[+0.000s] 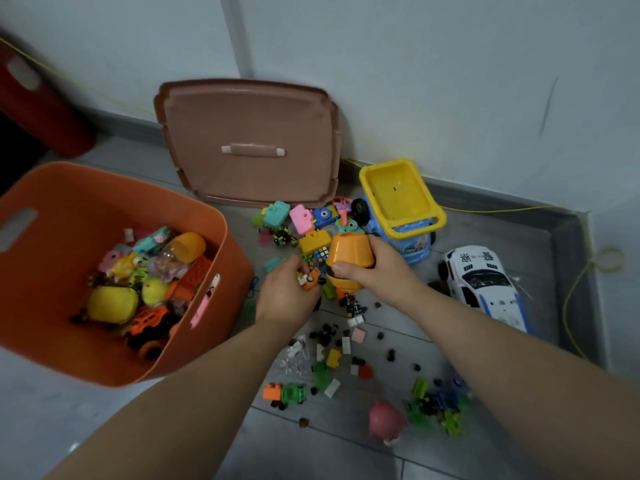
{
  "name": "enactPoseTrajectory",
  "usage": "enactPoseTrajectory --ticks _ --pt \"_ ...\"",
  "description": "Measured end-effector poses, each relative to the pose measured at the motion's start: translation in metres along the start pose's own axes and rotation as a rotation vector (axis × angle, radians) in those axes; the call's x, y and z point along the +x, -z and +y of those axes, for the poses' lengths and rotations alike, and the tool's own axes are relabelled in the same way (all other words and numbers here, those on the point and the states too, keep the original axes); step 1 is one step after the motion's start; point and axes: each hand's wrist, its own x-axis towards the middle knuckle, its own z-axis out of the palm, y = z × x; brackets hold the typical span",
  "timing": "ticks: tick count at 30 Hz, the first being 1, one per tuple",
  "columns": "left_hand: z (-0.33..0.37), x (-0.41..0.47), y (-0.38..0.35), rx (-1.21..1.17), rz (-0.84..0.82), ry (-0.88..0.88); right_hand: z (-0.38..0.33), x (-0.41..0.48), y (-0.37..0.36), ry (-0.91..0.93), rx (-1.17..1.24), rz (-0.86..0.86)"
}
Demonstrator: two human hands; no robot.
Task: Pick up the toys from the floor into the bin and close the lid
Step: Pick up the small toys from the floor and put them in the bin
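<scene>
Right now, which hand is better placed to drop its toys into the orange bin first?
The left hand. It holds small toy pieces and sits right beside the orange bin, which stands on that side. The right hand, gripping the orange capsule toy, would have to cross over it.

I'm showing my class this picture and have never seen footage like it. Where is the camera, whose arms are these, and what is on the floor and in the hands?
There is one picture, from a camera worn on a person's head, looking down at their own bare arms. The left hand grips a few small toy pieces. The right hand holds an orange capsule. On the left stands an open orange bin, already partly filled with toys. Its brown lid leans against the wall. On the grey floor lie a white toy car, a yellow and blue truck, little toy cameras and many scattered bricks.
</scene>
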Motion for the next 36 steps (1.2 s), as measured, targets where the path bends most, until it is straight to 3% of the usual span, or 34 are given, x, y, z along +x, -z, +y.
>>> enactPoseTrajectory --ticks 6,11,17,30,36 --pt "0.034 -0.014 0.047 -0.075 0.095 -0.046 -0.049 -0.014 0.015 0.147 -0.259 0.012" --pt "0.057 -0.020 0.093 -0.137 0.184 -0.073 -0.094 -0.024 0.022 0.225 -0.330 0.072" --pt "0.043 -0.019 0.155 -0.103 0.243 -0.083 -0.148 -0.026 0.007 0.253 -0.397 0.012" --pt "-0.061 0.005 0.276 -0.016 0.379 0.186 -0.269 -0.003 -0.136 0.400 -0.363 -0.112" --pt "-0.105 0.017 0.317 -0.013 0.413 0.240 -0.298 0.021 -0.210 0.337 -0.277 -0.201"
